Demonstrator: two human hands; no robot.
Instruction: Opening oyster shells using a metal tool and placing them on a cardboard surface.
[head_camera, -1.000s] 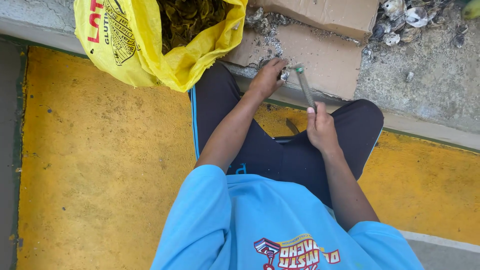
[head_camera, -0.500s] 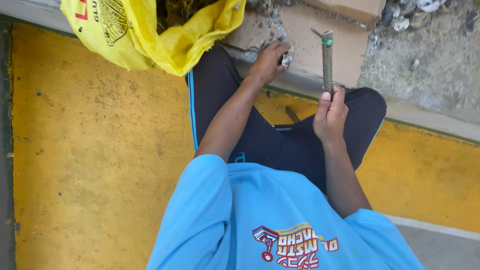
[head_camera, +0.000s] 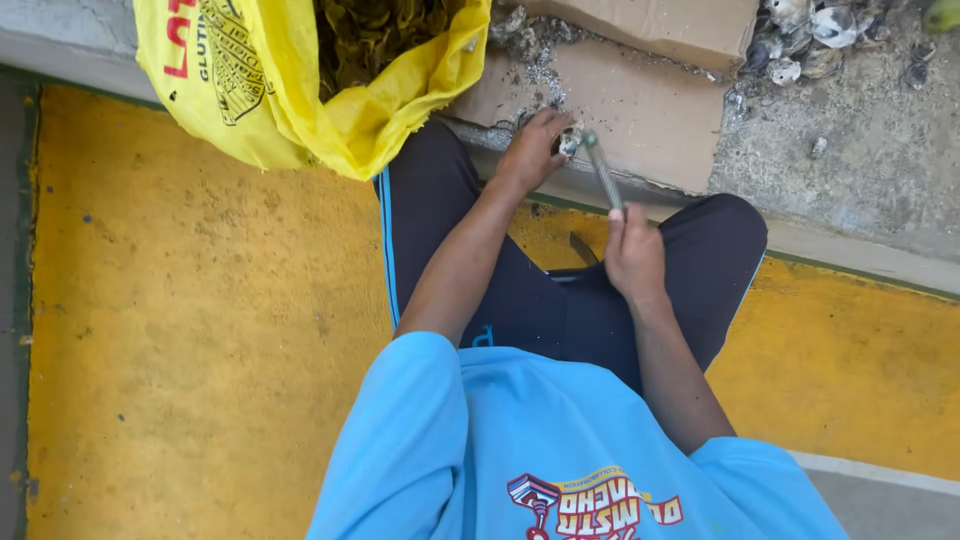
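Seated person, centre frame: left hand (head_camera: 530, 150) pins a small grey shell (head_camera: 570, 143) on cardboard (head_camera: 650, 110); right hand (head_camera: 633, 255) grips metal rod (head_camera: 603, 170), tip touching it. Shell looks unopened; yellow sack (head_camera: 250, 90) upper left appears full.

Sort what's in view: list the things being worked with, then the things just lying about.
In use:
- left hand, holding a small shell-like piece on the cardboard sheet
- right hand, gripping a thin metal tool, tip at that piece

Lying about:
- yellow sack of dark shells
- empty shells on the concrete
- yellow painted floor
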